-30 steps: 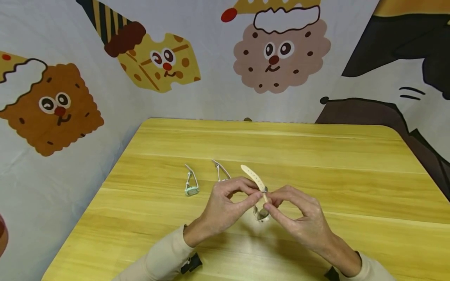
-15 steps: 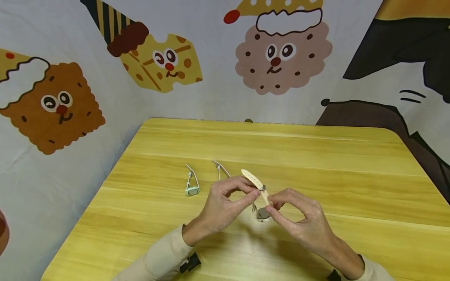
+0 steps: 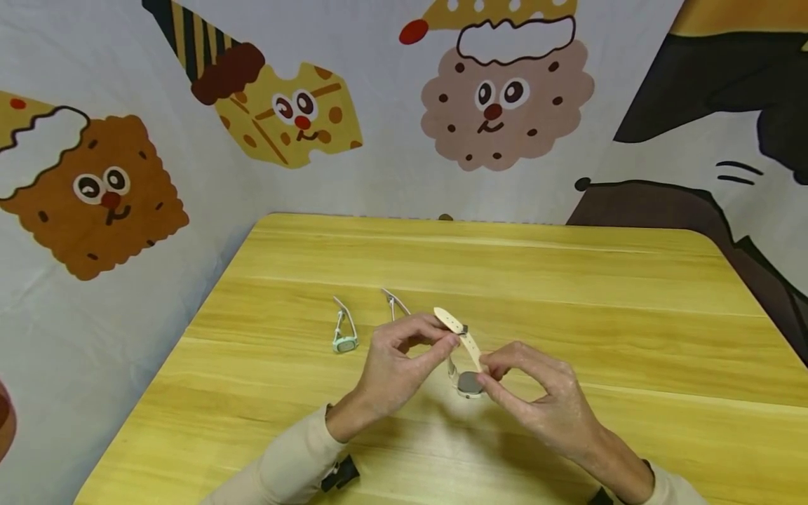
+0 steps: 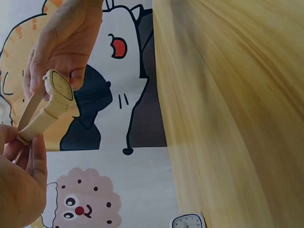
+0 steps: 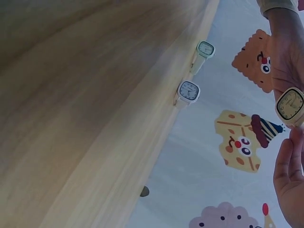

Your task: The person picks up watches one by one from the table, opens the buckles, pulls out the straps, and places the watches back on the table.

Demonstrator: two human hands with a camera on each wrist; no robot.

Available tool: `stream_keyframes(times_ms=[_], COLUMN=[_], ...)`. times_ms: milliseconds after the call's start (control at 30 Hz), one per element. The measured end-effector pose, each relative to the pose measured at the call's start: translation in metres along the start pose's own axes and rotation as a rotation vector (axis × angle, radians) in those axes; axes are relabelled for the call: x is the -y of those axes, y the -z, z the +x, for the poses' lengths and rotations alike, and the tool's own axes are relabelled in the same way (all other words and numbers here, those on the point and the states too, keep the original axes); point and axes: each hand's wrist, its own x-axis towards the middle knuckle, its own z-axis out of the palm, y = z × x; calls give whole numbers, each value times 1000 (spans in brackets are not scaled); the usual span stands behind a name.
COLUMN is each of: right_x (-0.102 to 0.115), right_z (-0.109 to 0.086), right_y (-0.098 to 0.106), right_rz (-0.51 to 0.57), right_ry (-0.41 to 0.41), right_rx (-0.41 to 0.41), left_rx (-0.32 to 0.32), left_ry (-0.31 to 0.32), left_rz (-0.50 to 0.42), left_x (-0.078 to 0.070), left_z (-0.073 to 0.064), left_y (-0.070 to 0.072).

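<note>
Both hands hold one cream wristwatch (image 3: 470,351) above the table, its strap bent into a loop. My left hand (image 3: 394,358) pinches the strap close to the small metal buckle (image 3: 465,329). Thumb and fingers of my right hand (image 3: 549,386) grip the strap beside the watch case. A short, holed strap end (image 3: 445,318) sticks out past the buckle. From the head, the grey case back (image 3: 470,383) shows; the square-ish dial (image 5: 290,104) faces the right wrist camera. In the left wrist view, the watch case (image 4: 59,86) is seen tilted.
A mint-green watch (image 3: 345,343) stands on the wooden table (image 3: 505,270) left of the hands. Close to it is a second pale watch (image 3: 394,303), partly hidden by my left hand; its dial (image 5: 188,91) shows in the right wrist view. A cartoon-printed cloth (image 3: 391,140) hangs behind the table.
The buckle has slid along the strap toward its tip, so the free end is shorter and the loop wider. My left hand has shifted slightly left; my right hand has barely moved.
</note>
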Motion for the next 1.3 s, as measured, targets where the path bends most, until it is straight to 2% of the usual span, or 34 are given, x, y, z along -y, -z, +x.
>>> stream_keyframes(times_ms=[33,667,833,900,1133,1300], right_x=[0,0,0,-1,-1,-1], right_z=[-1,-2,-3,-3,-5,-5], right_y=[0,-1,-1,0,3,4], right_rz=[1,22,18,15,29,27], right_ry=[-2,-7,-6,-7,-13,-21], right_rx=[2,14,19,22,36,42], left_rx=[-5,-92,-108,-118,-181,-181], left_ry=[0,14,20,35,164,143], left_rz=[0,-13,-43,-61,-163,-190], left_x=[-4,-4,-2,3,17,18], left_z=[1,-1,-2,-4,-6,-4], left_y=[0,0,1,1,2,2])
